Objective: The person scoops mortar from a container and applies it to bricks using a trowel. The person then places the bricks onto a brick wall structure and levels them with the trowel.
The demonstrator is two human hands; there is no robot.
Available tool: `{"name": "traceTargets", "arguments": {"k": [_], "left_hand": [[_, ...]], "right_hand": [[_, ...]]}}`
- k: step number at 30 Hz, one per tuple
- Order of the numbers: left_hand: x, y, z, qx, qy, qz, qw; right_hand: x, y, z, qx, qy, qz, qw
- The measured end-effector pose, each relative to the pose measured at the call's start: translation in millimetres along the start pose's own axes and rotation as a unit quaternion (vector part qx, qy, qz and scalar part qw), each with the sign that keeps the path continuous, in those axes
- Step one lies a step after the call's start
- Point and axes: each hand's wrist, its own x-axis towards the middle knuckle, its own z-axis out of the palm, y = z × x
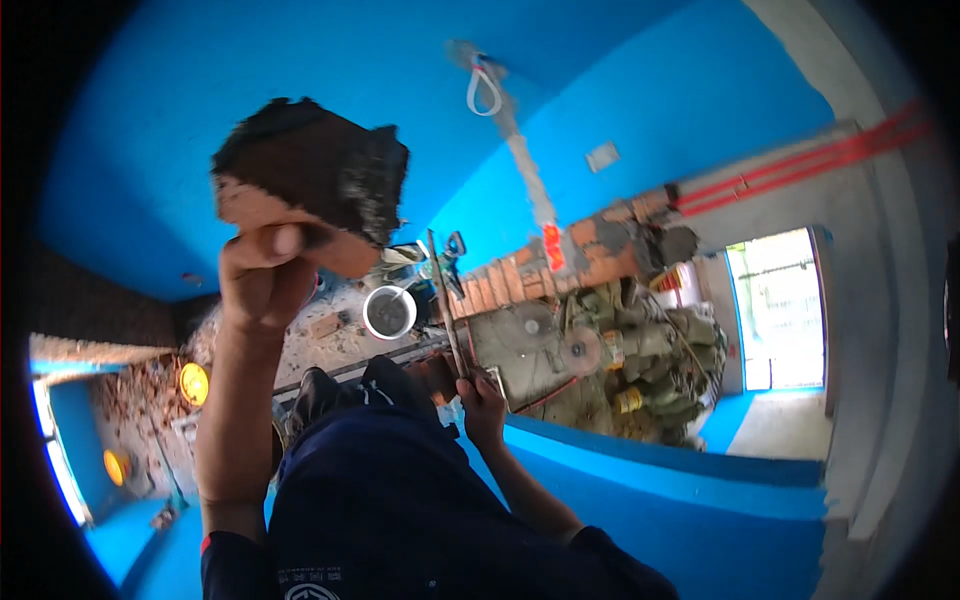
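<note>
My left hand (265,270) is raised in front of the blue wall, closed around a broken reddish brick (290,185). Dark wet mortar covers the brick's upper and right faces. Lower and to the right, my right hand (484,405) is wrapped round a long, thin, brownish tool (446,310); it points up and away, and its exact kind does not show. Between the hands, farther down on the floor, stands a white bucket (369,318) of grey mortar with a light-coloured handle sticking out.
A low brick course (500,283) runs from the middle toward the right. Filled sacks (640,350) are heaped behind it. Yellow buckets (193,384) and brick rubble (135,405) lie at the left. A white cable loop (484,92) hangs on the blue wall (330,60). Red conduits (800,165) cross the right side.
</note>
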Motion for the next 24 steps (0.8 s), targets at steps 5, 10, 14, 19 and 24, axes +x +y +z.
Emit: {"name": "traceTargets", "arguments": {"k": [5, 10, 14, 19, 24], "left_hand": [[42.0, -102.9, 47.3, -0.054, -0.088, -0.150, 0.983], [80.0, -206.6, 99.2, -0.054, -0.104, -0.288, 0.950], [115.1, -273.6, 137.9, -0.006, -0.105, -0.334, 0.937], [153.2, -371.7, 182.6, 0.018, -0.096, -0.371, 0.923], [195.9, -460.4, 197.9, 0.040, -0.072, -0.419, 0.904]], "right_hand": [[-78.9, 54.1, -21.2, 0.046, 0.115, 0.230, 0.965], [-128.7, 80.0, -27.8, 0.153, 0.270, 0.308, 0.899], [-139.1, 85.4, -20.2, 0.230, 0.328, 0.359, 0.843], [-144.9, 93.7, -17.4, 0.271, 0.391, 0.412, 0.777], [-148.0, 100.6, -35.7, 0.234, 0.413, 0.418, 0.774]]}}
